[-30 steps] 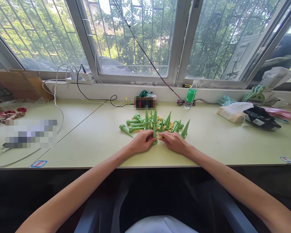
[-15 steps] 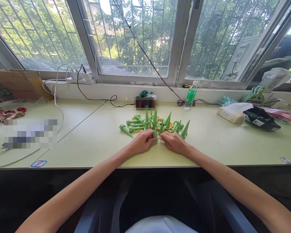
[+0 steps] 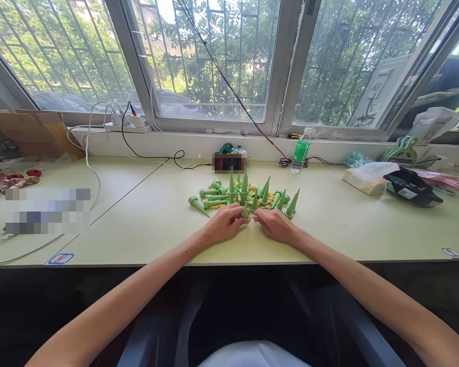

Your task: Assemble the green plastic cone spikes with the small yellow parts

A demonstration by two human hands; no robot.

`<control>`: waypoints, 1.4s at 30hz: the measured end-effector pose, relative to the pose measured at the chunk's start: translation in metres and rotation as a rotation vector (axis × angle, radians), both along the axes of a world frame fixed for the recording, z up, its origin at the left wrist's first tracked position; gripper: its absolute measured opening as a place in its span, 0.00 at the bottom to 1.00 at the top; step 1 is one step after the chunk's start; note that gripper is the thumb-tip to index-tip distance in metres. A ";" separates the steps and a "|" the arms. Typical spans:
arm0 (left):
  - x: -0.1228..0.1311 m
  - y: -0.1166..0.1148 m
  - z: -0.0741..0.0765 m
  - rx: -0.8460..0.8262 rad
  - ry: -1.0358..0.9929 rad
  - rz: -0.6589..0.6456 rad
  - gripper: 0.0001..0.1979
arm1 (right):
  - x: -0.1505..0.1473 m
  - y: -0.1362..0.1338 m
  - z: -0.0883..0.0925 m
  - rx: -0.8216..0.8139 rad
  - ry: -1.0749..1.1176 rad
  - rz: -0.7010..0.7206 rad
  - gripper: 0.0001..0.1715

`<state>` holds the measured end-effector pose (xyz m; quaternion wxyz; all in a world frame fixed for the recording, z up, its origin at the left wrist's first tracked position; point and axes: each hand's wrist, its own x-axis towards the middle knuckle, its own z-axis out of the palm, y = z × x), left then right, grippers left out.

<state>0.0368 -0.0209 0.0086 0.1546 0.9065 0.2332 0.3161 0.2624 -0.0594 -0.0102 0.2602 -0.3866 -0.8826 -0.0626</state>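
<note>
My left hand [image 3: 226, 223] is closed around a green plastic cone-shaped spike [image 3: 245, 212], its tip pointing up. Close on the right, the fingers of my right hand [image 3: 274, 223] are pinched together at a small yellow piece [image 3: 252, 216] beside the held spike. The fingers partly cover this piece, so I cannot tell whether it touches the spike. Just beyond both hands stand several upright green spikes [image 3: 244, 187]. Other green spikes [image 3: 198, 205] lie on their sides among small yellow parts [image 3: 217, 206].
The pale table [image 3: 145, 214] ends close in front of my body. A water bottle [image 3: 300, 152] stands by the window wall. Tissues [image 3: 365, 178] and a black packet [image 3: 412, 187] lie right. Cables, a blurred object [image 3: 48, 211] and wooden pieces [image 3: 13, 184] are left.
My right fingertips have shifted slightly to the right, widening the gap between the hands. The spike in my left hand has tipped or lowered a little. The pile looks unchanged.
</note>
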 end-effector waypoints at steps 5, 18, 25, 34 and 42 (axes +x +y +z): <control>-0.001 0.001 -0.002 0.015 -0.003 -0.002 0.10 | -0.001 -0.001 0.002 -0.043 0.034 -0.001 0.16; 0.002 0.000 -0.006 -0.058 -0.039 0.000 0.08 | -0.001 0.000 0.001 -0.022 0.030 -0.012 0.19; 0.003 -0.002 -0.002 -0.101 -0.045 0.011 0.08 | -0.004 -0.003 0.003 -0.036 0.084 0.014 0.15; 0.002 -0.006 0.004 -0.281 -0.116 0.063 0.12 | -0.002 -0.003 0.000 -0.037 0.178 0.043 0.13; 0.002 -0.006 0.004 -0.290 -0.112 0.038 0.13 | -0.001 -0.001 -0.001 0.068 0.090 0.060 0.10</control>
